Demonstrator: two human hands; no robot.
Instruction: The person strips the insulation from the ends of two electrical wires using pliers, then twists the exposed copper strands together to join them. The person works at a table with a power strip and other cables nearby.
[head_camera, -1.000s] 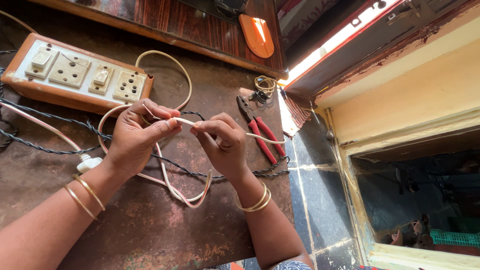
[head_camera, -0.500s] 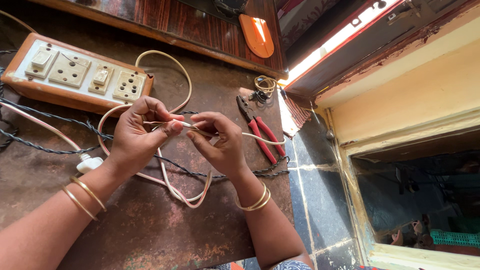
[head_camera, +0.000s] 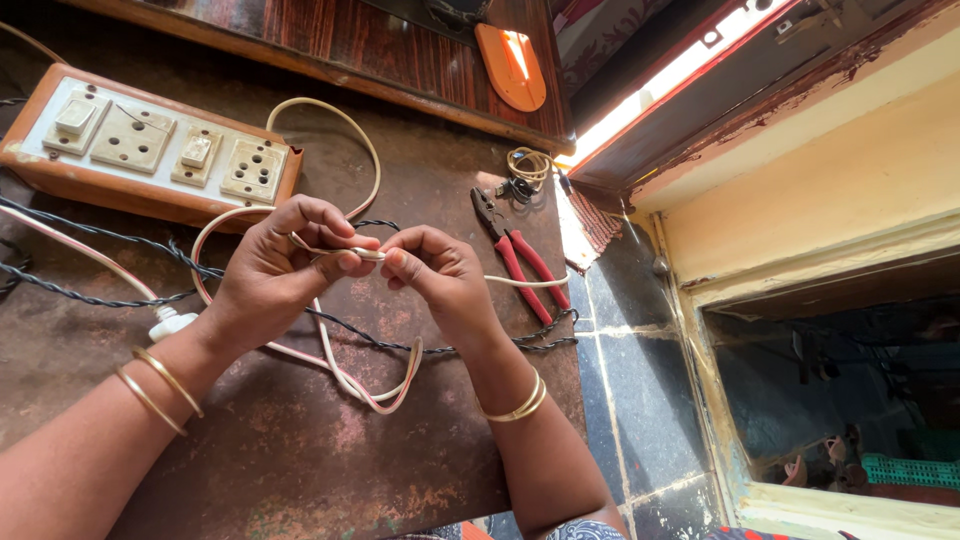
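I see both hands meeting over the rusty brown metal tabletop (head_camera: 300, 460), each pinching the same thin cream-coloured flat flex wire (head_camera: 345, 375). Left hand (head_camera: 275, 275): thumb and forefinger closed on the wire, other fingers curled over it. Right hand (head_camera: 440, 275): clenched, fingertips nipping the wire just beside the left thumb; the wire runs on from this hand toward the red-handled pliers (head_camera: 520, 255). The slack hangs in a loop below the wrists, crossing a twisted black cord (head_camera: 110, 300). The wooden-cased switch-and-socket board with white plates (head_camera: 150, 150) lies beyond the left hand, apart from it. Judgement: the step in hand is working the wire's end or covering between the fingertips; whether bare strands show I cannot tell. The next move likely calls for a firm left pinch while the right twists or pulls, pliers within reach.
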